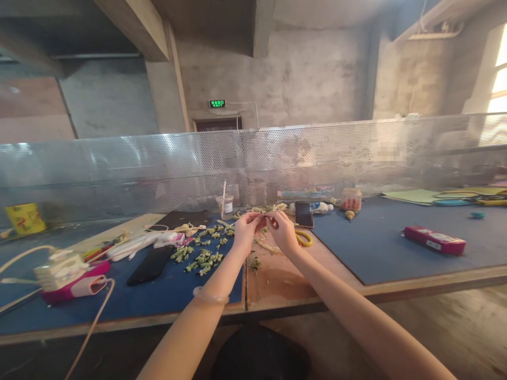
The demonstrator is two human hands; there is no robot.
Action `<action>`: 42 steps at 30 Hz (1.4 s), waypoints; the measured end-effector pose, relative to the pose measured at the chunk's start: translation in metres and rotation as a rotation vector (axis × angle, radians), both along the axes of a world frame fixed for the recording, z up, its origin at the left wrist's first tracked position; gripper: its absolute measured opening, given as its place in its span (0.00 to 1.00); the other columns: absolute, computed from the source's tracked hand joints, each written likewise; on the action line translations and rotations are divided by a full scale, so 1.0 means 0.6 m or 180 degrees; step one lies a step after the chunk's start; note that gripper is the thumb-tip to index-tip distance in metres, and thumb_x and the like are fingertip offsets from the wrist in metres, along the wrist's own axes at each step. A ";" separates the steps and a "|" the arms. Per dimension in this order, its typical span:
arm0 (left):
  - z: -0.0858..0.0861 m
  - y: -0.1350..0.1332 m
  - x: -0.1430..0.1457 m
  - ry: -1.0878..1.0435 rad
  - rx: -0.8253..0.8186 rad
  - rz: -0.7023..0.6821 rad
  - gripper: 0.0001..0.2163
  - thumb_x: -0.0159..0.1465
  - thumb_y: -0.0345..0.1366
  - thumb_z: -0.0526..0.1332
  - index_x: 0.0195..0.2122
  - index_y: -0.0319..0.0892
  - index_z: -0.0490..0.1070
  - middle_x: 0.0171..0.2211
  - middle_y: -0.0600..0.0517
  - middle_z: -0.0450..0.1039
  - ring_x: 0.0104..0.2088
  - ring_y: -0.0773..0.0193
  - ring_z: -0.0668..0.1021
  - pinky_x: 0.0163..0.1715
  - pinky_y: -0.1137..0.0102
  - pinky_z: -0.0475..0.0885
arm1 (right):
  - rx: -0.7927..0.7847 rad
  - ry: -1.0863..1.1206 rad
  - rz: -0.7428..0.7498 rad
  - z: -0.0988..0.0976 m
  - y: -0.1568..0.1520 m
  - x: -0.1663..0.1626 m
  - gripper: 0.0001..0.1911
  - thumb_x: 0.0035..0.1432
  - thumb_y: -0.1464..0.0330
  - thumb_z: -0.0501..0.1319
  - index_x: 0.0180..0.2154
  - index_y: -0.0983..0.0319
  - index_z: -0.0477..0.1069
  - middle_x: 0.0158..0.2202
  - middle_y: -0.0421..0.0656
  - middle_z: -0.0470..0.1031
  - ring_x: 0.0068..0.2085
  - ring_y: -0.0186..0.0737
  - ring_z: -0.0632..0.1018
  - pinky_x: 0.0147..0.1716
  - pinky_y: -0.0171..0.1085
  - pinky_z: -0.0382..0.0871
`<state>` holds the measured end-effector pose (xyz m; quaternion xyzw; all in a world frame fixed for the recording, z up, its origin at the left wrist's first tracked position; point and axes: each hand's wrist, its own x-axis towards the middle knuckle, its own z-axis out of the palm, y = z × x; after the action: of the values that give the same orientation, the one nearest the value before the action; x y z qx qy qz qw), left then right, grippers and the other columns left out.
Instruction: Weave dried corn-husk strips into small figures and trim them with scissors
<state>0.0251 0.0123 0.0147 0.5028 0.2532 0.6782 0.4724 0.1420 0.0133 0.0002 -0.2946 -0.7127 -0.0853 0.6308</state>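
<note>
Both my hands meet above the wooden strip in the middle of the table (277, 285). My left hand (245, 232) and my right hand (283, 229) are closed in pinches on a small thin piece between their fingertips; it is too small to name. A clear bangle (209, 296) sits on my left forearm. Just left of my hands lies a scatter of small green leaf-like bits (202, 256) on the blue mat (166, 295). A yellow-handled pair of scissors (304, 238) lies right beside my right hand.
A plastic cup with a stick (225, 205), a small dark phone-like screen (304, 214), a bottle (321, 208) and a jar (350, 199) stand near the perforated metal screen (158, 169). A red box (433, 240) lies at right; a pink glue gun (75, 282) with cords at left.
</note>
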 end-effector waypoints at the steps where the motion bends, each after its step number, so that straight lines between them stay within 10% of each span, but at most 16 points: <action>1: 0.000 -0.001 0.001 0.0044 0.0006 0.0013 0.09 0.47 0.34 0.66 0.29 0.37 0.70 0.24 0.52 0.74 0.27 0.67 0.76 0.38 0.65 0.72 | -0.0007 0.0034 -0.0010 0.000 0.000 -0.001 0.08 0.54 0.73 0.52 0.35 0.61 0.68 0.33 0.44 0.70 0.33 0.37 0.70 0.34 0.35 0.66; 17: -0.009 0.008 -0.008 0.1472 0.0655 0.0491 0.10 0.51 0.36 0.62 0.33 0.39 0.75 0.32 0.46 0.76 0.34 0.58 0.77 0.38 0.65 0.70 | 0.0266 -0.1168 -0.1090 -0.001 -0.002 0.011 0.10 0.59 0.73 0.49 0.29 0.63 0.68 0.29 0.47 0.67 0.34 0.43 0.67 0.34 0.40 0.65; 42: -0.006 0.011 -0.014 0.1444 0.0673 0.0310 0.10 0.53 0.40 0.60 0.31 0.38 0.74 0.27 0.49 0.74 0.29 0.62 0.76 0.35 0.66 0.71 | 0.0375 -0.1299 -0.0882 0.005 0.001 0.024 0.11 0.60 0.71 0.48 0.39 0.63 0.68 0.34 0.47 0.70 0.38 0.42 0.69 0.39 0.41 0.63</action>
<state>0.0169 0.0188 0.0110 0.6760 0.3043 0.5927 0.3150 0.1567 0.0138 0.0029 -0.3290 -0.7719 -0.2700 0.4723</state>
